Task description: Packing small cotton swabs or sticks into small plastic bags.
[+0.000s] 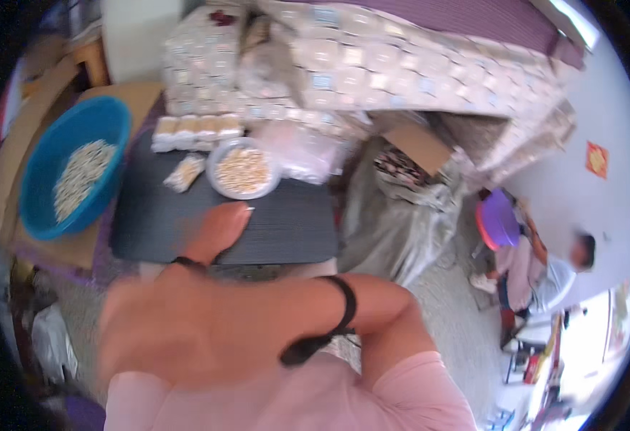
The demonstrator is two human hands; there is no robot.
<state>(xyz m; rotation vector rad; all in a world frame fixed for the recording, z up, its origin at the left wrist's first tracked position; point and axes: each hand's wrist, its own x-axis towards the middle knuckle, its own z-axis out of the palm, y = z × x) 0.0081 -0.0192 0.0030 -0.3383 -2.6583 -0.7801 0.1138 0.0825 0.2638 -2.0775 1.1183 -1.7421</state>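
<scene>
My left hand (221, 228) is over the near part of a dark table (293, 230), just below a white bowl (215, 183) of small pale-orange and cream pieces. Its fingers are drawn together, and something small and white shows at the tips, too small to name. A dark band circles that wrist. My right arm lies bent across my body, close to the view. Its hand (146, 327) is smeared by motion at the left, so its fingers cannot be made out. Beside the bowl lies a small clear bag (185, 172) of similar pieces.
Packed clear bags (197, 132) stand in a row at the table's far edge, by loose plastic bags (302, 149). Left, a blue basin (34, 205) holds many pale pieces. Right are a large sack (383, 223) and an open carton (417, 147). Farther right, another person (555, 284) sits.
</scene>
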